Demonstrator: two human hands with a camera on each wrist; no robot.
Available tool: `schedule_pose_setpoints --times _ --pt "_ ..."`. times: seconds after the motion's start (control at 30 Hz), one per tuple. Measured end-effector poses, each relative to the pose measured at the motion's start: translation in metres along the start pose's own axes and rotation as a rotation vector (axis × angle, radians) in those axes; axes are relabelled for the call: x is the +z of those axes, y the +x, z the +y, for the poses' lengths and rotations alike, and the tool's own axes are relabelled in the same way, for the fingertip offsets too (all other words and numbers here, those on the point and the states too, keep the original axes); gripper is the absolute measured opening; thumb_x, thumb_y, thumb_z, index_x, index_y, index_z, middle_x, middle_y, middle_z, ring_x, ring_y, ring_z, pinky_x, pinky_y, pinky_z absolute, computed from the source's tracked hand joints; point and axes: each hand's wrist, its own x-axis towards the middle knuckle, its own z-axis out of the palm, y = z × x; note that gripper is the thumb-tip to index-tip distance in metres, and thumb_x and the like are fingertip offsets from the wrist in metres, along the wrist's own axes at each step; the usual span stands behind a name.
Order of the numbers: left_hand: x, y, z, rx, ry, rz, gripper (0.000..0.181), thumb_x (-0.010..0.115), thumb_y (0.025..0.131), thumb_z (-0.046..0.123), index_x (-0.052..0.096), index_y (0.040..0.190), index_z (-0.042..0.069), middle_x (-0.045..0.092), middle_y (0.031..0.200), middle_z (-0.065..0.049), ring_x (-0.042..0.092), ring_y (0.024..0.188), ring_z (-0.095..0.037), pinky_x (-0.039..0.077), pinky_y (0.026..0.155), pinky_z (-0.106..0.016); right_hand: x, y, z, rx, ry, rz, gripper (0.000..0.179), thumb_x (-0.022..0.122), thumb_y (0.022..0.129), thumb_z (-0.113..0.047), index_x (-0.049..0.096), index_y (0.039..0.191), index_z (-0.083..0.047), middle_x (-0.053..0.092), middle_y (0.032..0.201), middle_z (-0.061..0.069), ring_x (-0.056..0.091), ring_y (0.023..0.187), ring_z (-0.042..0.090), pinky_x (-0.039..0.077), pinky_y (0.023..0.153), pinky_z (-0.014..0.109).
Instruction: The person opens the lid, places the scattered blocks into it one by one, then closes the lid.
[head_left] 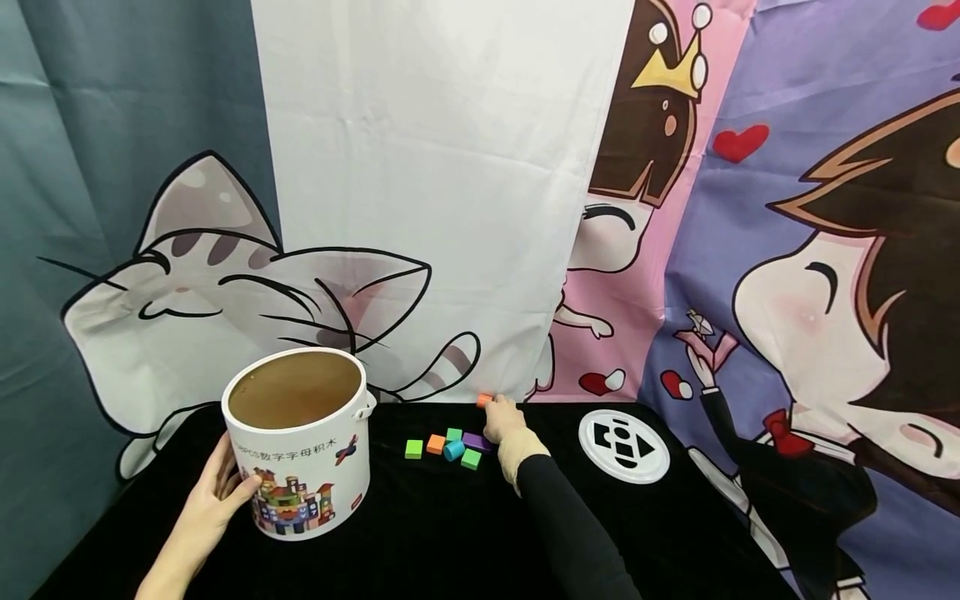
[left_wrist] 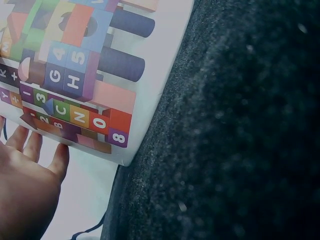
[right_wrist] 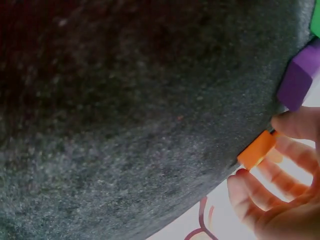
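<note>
A white bucket (head_left: pixel 300 467) with building-block pictures stands open at the top on the left of the black cloth. My left hand (head_left: pixel 213 500) rests against its lower left side, thumb on the front; the left wrist view shows straight fingers (left_wrist: pixel 60 160) touching the printed wall. Far back near the cloth's edge, my right hand (head_left: pixel 506 425) reaches to an orange block (right_wrist: pixel 257 149), which sits between the thumb and the fingers. A purple block (head_left: pixel 477 442) lies just left of that hand.
Several small blocks lie grouped mid-cloth: lime green (head_left: pixel 413 449), orange (head_left: pixel 436 444), blue cylinder (head_left: pixel 453 450) and green (head_left: pixel 471 459). A round white lid with shaped holes (head_left: pixel 592 450) lies to the right. Printed curtains (head_left: pixel 450 167) hang behind the cloth's back edge.
</note>
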Motion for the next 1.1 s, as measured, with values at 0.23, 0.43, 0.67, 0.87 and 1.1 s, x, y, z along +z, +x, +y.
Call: schedule_pose_setpoints --times 0.23,0.43,0.67,0.87,1.1 --pt "0.0 0.001 -0.001 0.016 -0.021 0.001 0.083 0.054 0.1 0.002 0.002 0.159 0.028 0.005 0.163 -0.003 0.019 0.133 0.01 0.025 0.099 -0.004 -0.006 -0.004 0.0 0.009 0.009 -0.042 0.025 0.072 0.083 -0.011 0.07 0.107 -0.006 0.057 0.11 0.013 0.055 0.104 0.034 0.05 0.084 0.045" --pt "0.001 0.0 -0.001 0.022 -0.021 0.0 0.084 0.054 0.099 0.002 0.001 0.159 0.027 0.006 0.163 -0.005 0.019 0.133 0.01 0.025 0.099 -0.004 -0.007 -0.005 0.001 -0.004 -0.016 -0.052 0.012 0.075 0.082 -0.01 0.068 0.093 -0.009 0.059 0.104 0.014 0.059 0.097 0.036 0.052 0.078 0.045" --pt "0.0 0.0 -0.001 0.029 -0.011 -0.006 0.084 0.054 0.099 0.001 0.001 0.158 0.027 0.006 0.163 0.0 0.019 0.133 0.01 0.025 0.099 -0.004 -0.02 -0.01 -0.005 -0.073 -0.044 -0.023 0.018 0.073 0.081 -0.005 0.059 0.073 -0.014 0.059 0.092 0.01 0.061 0.087 0.03 0.052 0.073 0.043" --pt "-0.003 0.002 -0.001 0.033 0.018 0.005 0.082 0.053 0.1 0.003 0.0 0.158 0.028 0.005 0.162 0.008 0.016 0.133 0.011 0.02 0.1 -0.002 -0.051 -0.01 -0.033 -0.272 -0.019 0.073 0.013 0.068 0.079 -0.001 0.063 0.078 -0.013 0.058 0.089 0.007 0.06 0.083 0.025 0.051 0.068 0.039" --pt "0.001 0.002 -0.004 0.045 -0.027 -0.004 0.083 0.053 0.1 0.0 0.0 0.158 0.026 0.004 0.162 0.006 0.016 0.134 0.011 0.021 0.101 -0.003 -0.102 -0.022 -0.079 -0.471 0.034 0.119 0.011 0.068 0.085 -0.007 0.067 0.094 -0.012 0.056 0.09 0.002 0.055 0.085 0.018 0.049 0.072 0.03"
